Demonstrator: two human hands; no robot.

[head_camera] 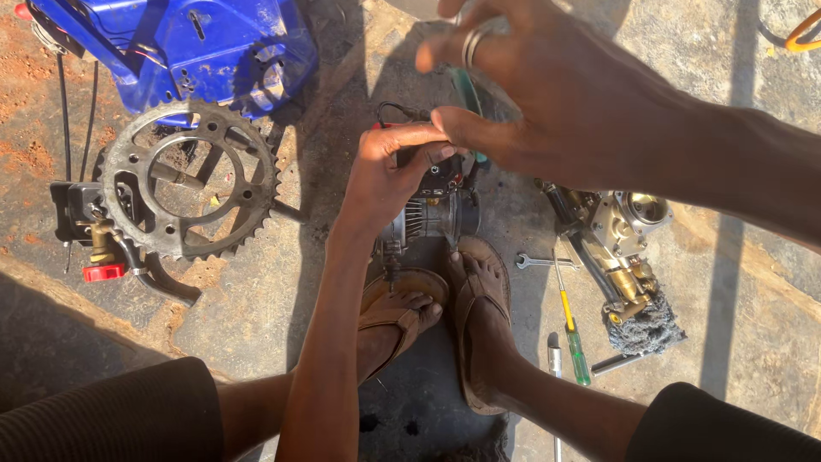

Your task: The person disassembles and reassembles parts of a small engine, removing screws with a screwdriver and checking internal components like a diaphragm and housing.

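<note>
Small engine (432, 214) sits at centre, braced between both sandalled feet. Left hand (389, 175) presses on its top, fingers curled. Right hand (530, 94), at 12 o'clock, apparently pinches a green-handled tool (466, 90). Fastener work under way; steady alignment needed next. Screwdriver (571, 329) lies at 4 o'clock.

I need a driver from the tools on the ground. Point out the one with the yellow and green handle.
It is the screwdriver lying right of the sandalled right foot; the small wrench above it is bare grey metal.

No packages, labels, signs or screens anywhere in view; only bare metal parts and tools lying on the ground.
</note>
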